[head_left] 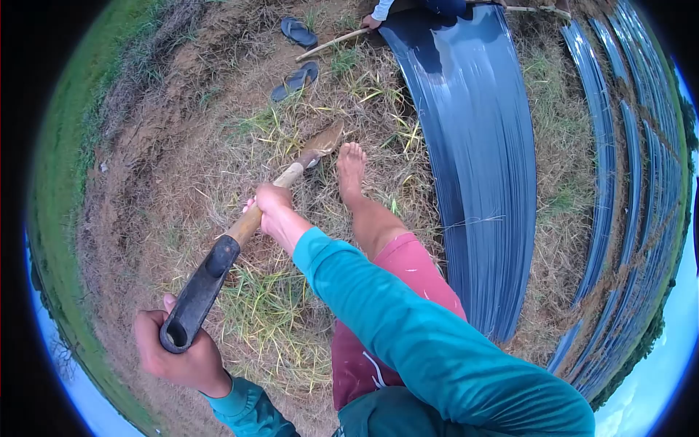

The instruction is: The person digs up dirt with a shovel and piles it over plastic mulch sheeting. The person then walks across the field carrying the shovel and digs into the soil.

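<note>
A shovel lies diagonally before me, its brown blade (325, 138) against the dry grass just left of my bare foot (351, 169). My right hand (273, 205) is wrapped round its wooden shaft (290, 175). At the lower left, my left hand (182, 351) grips the black handle (198, 297) at the shaft's end, with the fingers partly hidden behind it. Soil and a green tuft of grass (266, 298) show beneath the shaft.
Dark shiny plastic sheeting (477, 160) runs along the ground to the right. At the top, another person's hand (372, 22) is at a long stick (331, 45). Two sandals (298, 33) lie left of it. More plastic-covered rows (601, 146) stretch along the far right.
</note>
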`<state>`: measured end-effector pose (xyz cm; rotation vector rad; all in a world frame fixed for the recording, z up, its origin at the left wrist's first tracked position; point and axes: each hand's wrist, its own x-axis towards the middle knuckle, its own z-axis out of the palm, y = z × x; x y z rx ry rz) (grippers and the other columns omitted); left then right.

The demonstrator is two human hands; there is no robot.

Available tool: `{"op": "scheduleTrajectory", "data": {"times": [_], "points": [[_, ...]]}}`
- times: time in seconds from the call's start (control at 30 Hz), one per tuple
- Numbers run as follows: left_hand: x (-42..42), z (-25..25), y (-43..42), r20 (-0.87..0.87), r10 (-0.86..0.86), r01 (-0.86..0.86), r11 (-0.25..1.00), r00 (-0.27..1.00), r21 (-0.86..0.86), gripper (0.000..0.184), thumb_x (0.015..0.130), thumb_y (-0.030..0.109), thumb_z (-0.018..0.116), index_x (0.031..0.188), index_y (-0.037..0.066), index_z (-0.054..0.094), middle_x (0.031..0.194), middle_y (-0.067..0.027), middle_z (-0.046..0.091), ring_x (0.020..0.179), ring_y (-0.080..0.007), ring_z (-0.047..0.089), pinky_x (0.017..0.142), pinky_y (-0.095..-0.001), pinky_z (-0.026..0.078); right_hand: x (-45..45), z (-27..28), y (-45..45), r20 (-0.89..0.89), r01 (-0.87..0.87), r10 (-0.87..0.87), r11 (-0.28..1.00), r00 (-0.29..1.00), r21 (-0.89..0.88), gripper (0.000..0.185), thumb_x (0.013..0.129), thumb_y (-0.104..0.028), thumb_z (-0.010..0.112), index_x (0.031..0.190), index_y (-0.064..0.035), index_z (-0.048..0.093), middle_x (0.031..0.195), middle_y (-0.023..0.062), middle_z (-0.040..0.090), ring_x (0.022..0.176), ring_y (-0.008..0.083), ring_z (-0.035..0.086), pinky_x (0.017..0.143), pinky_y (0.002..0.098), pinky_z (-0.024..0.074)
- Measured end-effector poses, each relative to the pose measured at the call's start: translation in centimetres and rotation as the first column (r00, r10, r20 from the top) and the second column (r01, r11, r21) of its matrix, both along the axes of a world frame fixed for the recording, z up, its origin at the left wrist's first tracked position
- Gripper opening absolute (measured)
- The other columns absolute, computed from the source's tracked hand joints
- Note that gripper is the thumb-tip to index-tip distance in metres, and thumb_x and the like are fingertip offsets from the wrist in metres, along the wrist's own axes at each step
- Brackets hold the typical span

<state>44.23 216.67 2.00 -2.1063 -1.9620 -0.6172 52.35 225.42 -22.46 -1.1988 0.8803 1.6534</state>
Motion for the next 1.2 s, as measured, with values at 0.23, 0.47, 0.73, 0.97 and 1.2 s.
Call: {"op": "scheduleTrajectory", "data": {"times": [0.23,0.47,0.73,0.97,1.2], "points": [[-1.2,0.3,7.8,0.027,-0.14,0.14,0.99,0.99,-0.018,0.038,0.087,0.013,0.072,0.068,0.002,0.042,0.06,-0.0059,0.034,0.056,-0.0176,0.032,0.051,-0.0314,0.029,-1.2,-1.6,5.1,0.024,0.006,-0.006,1.0,1.0,0.018,0.01,0.093,-0.007,0.046,0.1,-0.0017,0.043,0.078,0.0093,0.047,0.057,0.0197,0.051,0.052,0.0391,0.0508],[-6.5,-2.8,13.4,0.068,0.008,-0.001,0.995,0.998,-0.1,0.034,0.086,0.005,0.067,0.067,0.002,0.04,0.062,-0.0053,0.033,0.057,-0.0176,0.031,0.052,-0.0333,0.026,-4.6,-3.5,10.3,0.0,-0.135,0.136,0.979,0.991,-0.151,0.003,0.091,-0.004,0.047,0.092,-0.0013,0.047,0.07,0.0059,0.045,0.056,0.0173,0.049,0.049,0.0381,0.049],[-8.3,-6.9,15.4,0.13,0.137,-0.109,0.974,0.982,-0.2,0.031,0.088,0.005,0.064,0.066,0.001,0.043,0.064,-0.0077,0.036,0.059,-0.0206,0.039,0.054,-0.0355,0.028,-5.8,-7.1,13.2,0.034,-0.355,0.375,0.9,0.926,-0.254,0.009,0.088,-0.005,0.051,0.082,0.0001,0.046,0.067,0.0098,0.05,0.053,0.0209,0.054,0.048,0.0397,0.0519],[-2.3,-7.7,10.9,0.068,0.001,0.015,0.971,0.998,-0.24,0.026,0.081,0.003,0.07,0.067,0.006,0.049,0.062,-0.006,0.044,0.058,-0.0241,0.044,0.055,-0.0381,0.031,-0.1,-11.3,9.7,0.005,-0.365,0.366,0.928,0.93,-0.075,0.007,0.087,-0.005,0.051,0.081,-0.0026,0.049,0.062,0.0078,0.049,0.05,0.021,0.05,0.046,0.0378,0.0488],[2.2,-6.9,-2.9,0.344,-0.26,0.401,0.8,0.902,-0.446,0.028,0.084,0.035,0.067,0.08,0.009,0.058,0.072,-0.0044,0.055,0.067,-0.023,0.051,0.066,-0.0383,0.035,5.5,-14.4,-2.2,-0.004,-0.339,0.343,0.929,0.939,0.147,0.007,0.089,-0.007,0.053,0.083,-0.0062,0.049,0.063,0.001,0.048,0.05,0.0131,0.047,0.044,0.0287,0.0455]]}}
